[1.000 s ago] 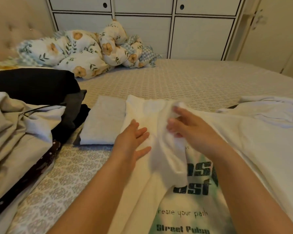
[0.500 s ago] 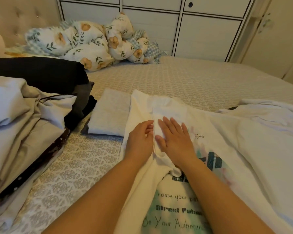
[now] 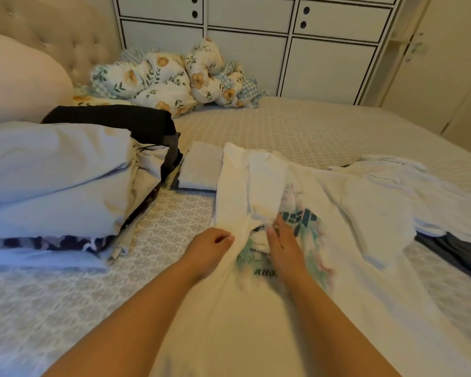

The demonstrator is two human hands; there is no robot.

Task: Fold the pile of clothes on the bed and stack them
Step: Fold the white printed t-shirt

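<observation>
A white T-shirt [image 3: 256, 308] with a green print lies spread on the bed in front of me. Its left sleeve [image 3: 267, 183] is folded inward over the chest. My left hand [image 3: 210, 244] sits on the shirt's folded left edge with its fingers curled into the cloth. Just right of it, my right hand [image 3: 284, 246] lies flat on the print, fingertips at the sleeve's bunched hem. A folded grey garment [image 3: 201, 170] lies beside the shirt's upper left. An unfolded pile of pale clothes [image 3: 52, 172] fills the left side.
A black garment [image 3: 114, 121] lies behind the pile. More white clothes [image 3: 392, 183] and a dark garment [image 3: 452, 251] lie at the right. A floral duvet [image 3: 169, 80] is bunched at the far side, before a white wardrobe [image 3: 256, 44]. A pillow [image 3: 19, 77] leans on the headboard.
The sleeve has been laid down over the chest. Both hands slid along it toward me, from its upper part to its hem. My left fingers went from flat to curled.
</observation>
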